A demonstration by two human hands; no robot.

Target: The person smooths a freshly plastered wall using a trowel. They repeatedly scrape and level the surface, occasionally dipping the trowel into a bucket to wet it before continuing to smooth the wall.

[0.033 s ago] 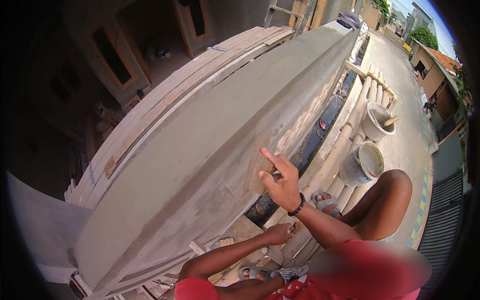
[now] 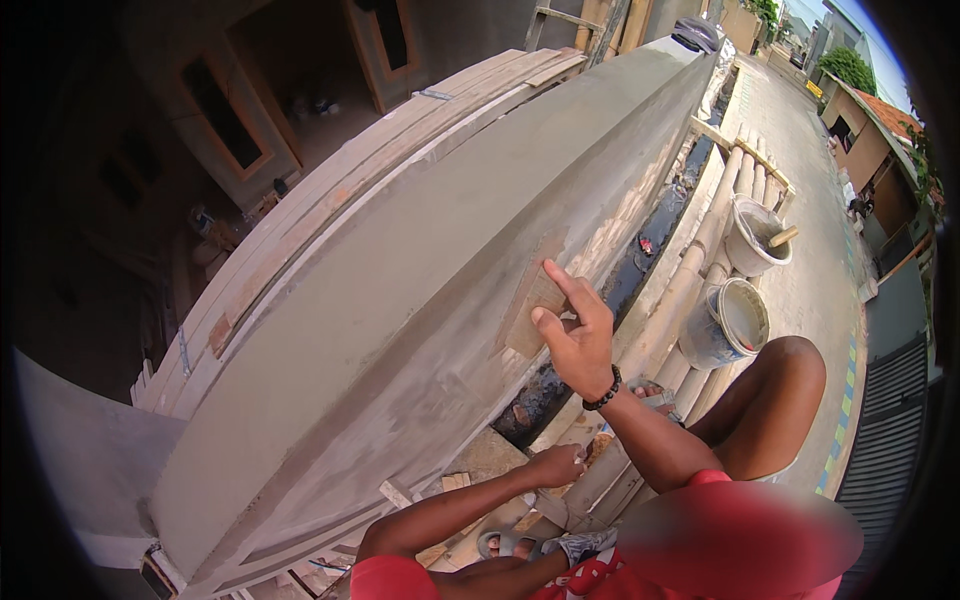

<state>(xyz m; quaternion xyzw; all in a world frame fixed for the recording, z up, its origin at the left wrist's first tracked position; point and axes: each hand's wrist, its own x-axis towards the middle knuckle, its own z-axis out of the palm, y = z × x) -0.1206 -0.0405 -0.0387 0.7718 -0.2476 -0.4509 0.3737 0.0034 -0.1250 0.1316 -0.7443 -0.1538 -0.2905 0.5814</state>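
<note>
Right hand (image 2: 580,340) grips wooden block (image 2: 523,331) against side of wall (image 2: 380,300); left hand (image 2: 557,466) curled, can't tell if holding anything; risk: uneven pressure could gouge damp-looking plaster (image 2: 440,370), or slack grip could drop the block into the ditch (image 2: 630,283) below.

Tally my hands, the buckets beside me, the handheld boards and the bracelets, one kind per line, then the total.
Hands: 2 (left hand, right hand)
Buckets: 2 (nearer bucket, farther bucket)
Handheld boards: 1 (wooden board in the right hand)
Bracelets: 1 (dark beaded bracelet)
Total: 6
</note>
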